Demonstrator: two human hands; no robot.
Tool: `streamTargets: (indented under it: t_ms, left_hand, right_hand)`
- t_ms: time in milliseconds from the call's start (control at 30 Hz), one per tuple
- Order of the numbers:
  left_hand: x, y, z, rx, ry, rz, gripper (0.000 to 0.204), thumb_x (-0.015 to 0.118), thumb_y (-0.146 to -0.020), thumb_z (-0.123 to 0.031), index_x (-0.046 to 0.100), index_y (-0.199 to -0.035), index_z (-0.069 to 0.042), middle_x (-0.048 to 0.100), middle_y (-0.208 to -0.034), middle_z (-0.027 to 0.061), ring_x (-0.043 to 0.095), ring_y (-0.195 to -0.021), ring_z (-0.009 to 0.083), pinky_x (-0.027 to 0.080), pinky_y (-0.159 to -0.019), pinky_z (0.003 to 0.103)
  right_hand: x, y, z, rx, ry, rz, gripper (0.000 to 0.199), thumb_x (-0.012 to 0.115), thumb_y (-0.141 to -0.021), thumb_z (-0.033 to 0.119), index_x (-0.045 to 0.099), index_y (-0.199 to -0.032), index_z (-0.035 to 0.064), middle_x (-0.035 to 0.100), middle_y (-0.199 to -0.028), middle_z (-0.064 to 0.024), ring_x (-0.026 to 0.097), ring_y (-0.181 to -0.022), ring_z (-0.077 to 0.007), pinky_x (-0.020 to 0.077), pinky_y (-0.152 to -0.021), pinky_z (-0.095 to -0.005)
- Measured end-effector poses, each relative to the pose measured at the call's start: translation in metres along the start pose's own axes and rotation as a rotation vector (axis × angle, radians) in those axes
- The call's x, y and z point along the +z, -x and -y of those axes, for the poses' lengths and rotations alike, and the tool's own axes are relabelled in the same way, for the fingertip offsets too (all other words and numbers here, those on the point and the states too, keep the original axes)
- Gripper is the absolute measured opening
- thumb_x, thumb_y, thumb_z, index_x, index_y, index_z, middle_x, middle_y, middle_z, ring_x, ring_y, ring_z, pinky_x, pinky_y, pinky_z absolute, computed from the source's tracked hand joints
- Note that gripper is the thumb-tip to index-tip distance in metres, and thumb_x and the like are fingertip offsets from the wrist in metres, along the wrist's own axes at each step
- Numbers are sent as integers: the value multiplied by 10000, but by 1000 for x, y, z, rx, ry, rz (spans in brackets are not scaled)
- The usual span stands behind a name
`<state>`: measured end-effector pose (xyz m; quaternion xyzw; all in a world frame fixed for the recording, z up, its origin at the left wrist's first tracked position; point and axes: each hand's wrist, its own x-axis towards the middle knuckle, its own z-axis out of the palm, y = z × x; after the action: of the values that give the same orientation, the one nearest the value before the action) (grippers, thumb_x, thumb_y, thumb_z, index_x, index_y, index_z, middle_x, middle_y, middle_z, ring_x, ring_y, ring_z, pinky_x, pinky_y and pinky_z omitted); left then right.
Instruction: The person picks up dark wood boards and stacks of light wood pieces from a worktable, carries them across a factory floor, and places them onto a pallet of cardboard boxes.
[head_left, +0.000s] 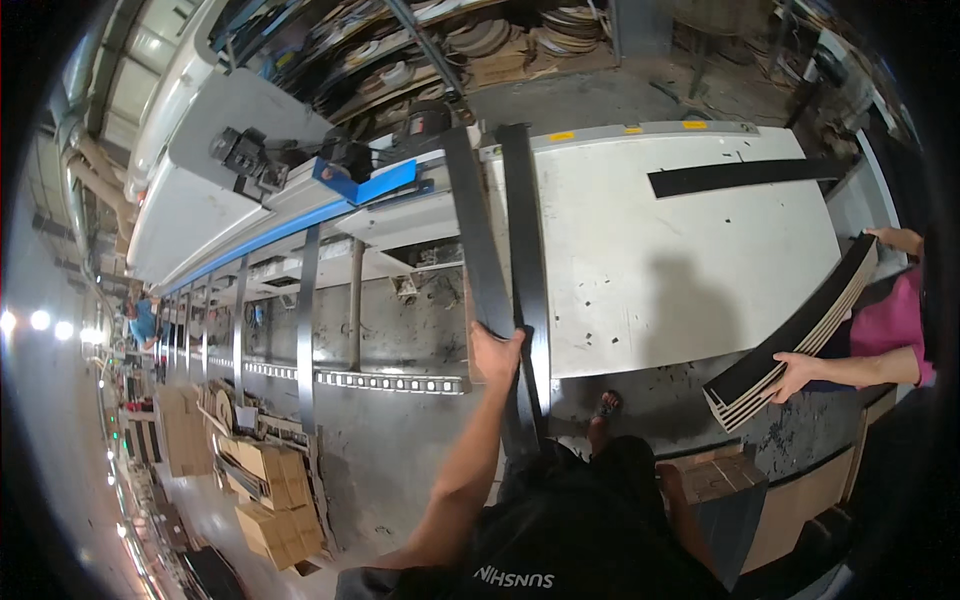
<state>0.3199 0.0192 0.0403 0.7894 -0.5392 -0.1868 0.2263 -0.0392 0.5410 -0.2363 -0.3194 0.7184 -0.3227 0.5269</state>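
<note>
Head cam: near end of the black strip (475, 215) is down by the wearer's torso, far end about level w/ the table's far edge, & a 2nd strip (525, 220) sits just right of it. Left hand (497, 352) has hold of the 1st one, closer to the body end. For a piece this long & thin, IMO grip flat across the width; pinch just one edge & it'll prob twist. Watch the gap too, b/c the two are v. close near the hand & could scuff. Other hand under the near end would likely help w/ sag.

Pose: L forearm rises from the lower edge, angled a bit right, thumb over the strip, fingers closed round it but mostly hidden. R hand: can't tell. Bare limb shows by the hip, prob the R arm, but no fingers I can make out.

Past that: white table (640, 300) to the right, co-worker (888, 325) beyond w/ both hands on a stack (795, 340) of strips. Loose strip (745, 178) near the far right corner, blue guard (388, 182) on the machine (200, 210) to the left, coils (475, 38) way at the back.
</note>
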Motion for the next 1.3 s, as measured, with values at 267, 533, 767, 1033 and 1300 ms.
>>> streamTargets:
  t_ms: [267, 533, 767, 1033, 1300]
  left_hand:
    - [-40, 13, 40, 5, 24, 20, 1102, 866, -703, -427, 360, -1508, 130, 491, -1489, 327, 492, -1388, 435, 397, -1170, 443]
    - [-79, 24, 54, 90, 70, 58, 1075, 868, -663, -394, 385, -1498, 81, 573, -1335, 276, 585, -1239, 426, 492, -1036, 458]
    - [-136, 43, 92, 120, 18, 111, 1045, 868, -662, -410, 408, -1480, 49, 596, -1313, 250, 602, -1222, 410, 507, -1022, 454]
    - [-149, 67, 126, 254, 51, 105, 991, 848, -681, -442, 425, -1471, -19, 632, -1188, 208, 644, -1097, 412, 557, -903, 494]
    - [-159, 78, 131, 322, -29, 215, 1009, 870, -686, -448, 421, -1490, -34, 637, -1226, 220, 647, -1112, 413, 538, -942, 486]
  right_hand:
    - [23, -44, 23, -65, 400, 214, 431, 794, -816, 187, 689, -1195, 12, 708, -1146, -206, 683, -1046, -376, 545, -930, -499]
    - [-2, -77, 40, -195, 605, 223, 248, 727, -888, 224, 655, -1009, 20, 701, -1023, -138, 701, -943, -319, 564, -804, -443]
    - [55, -94, 183, -16, 324, 195, 319, 734, -972, 300, 672, -1081, 7, 694, -956, -104, 674, -922, -206, 537, -842, -355]
    - [140, -82, 408, -121, -181, 309, 355, 676, -1031, 322, 630, -1214, 22, 682, -1135, -69, 661, -1057, -168, 527, -946, -327]
    - [283, -166, 526, -86, -554, 354, 560, 613, -1051, 410, 512, -1438, 19, 603, -1374, -145, 602, -1232, -267, 496, -1065, -439]
